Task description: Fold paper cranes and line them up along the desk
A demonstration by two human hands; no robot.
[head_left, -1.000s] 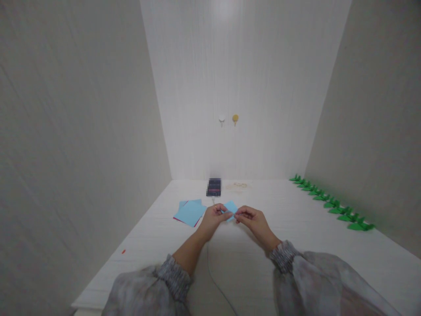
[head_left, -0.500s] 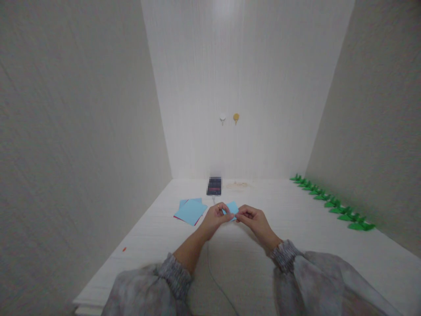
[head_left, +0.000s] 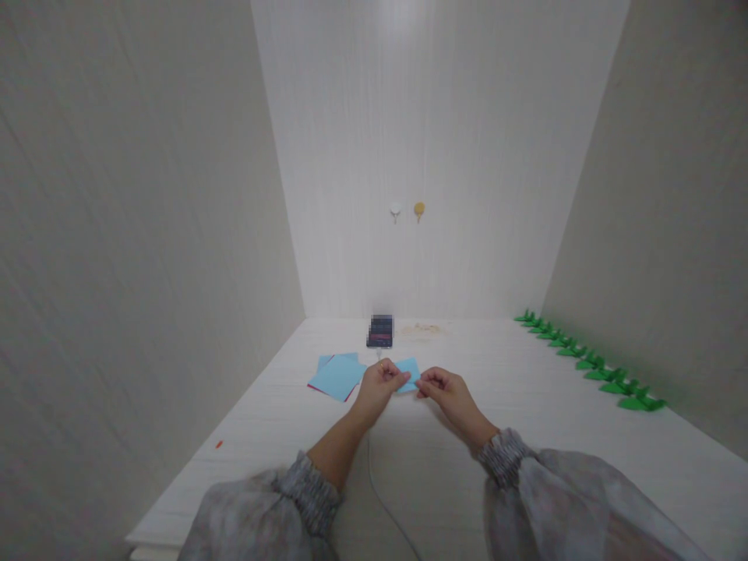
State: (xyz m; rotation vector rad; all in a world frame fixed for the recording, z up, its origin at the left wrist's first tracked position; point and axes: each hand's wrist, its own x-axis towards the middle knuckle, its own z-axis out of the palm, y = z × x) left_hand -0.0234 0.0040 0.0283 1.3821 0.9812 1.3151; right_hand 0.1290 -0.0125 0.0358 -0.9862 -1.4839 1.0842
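A small light-blue sheet of paper is held between my two hands above the middle of the table. My left hand pinches its left side between thumb and fingers, with a ring on one finger. At the lower right edge of the paper, the fingertips of my right hand are closed in a pinch. Just left of my left hand lies a loose stack of square papers, light blue on top with red edges showing beneath.
A phone lies near the back wall, with a white cable running toward me beneath my left arm. Green folded-paper pieces form a row along the right wall. A small orange scrap lies at left. Two hooks hang on the back wall.
My hands have moved slightly apart, and more of the blue paper shows between them. The paper has turned so its top edge lies flatter. The things on the table stay put.
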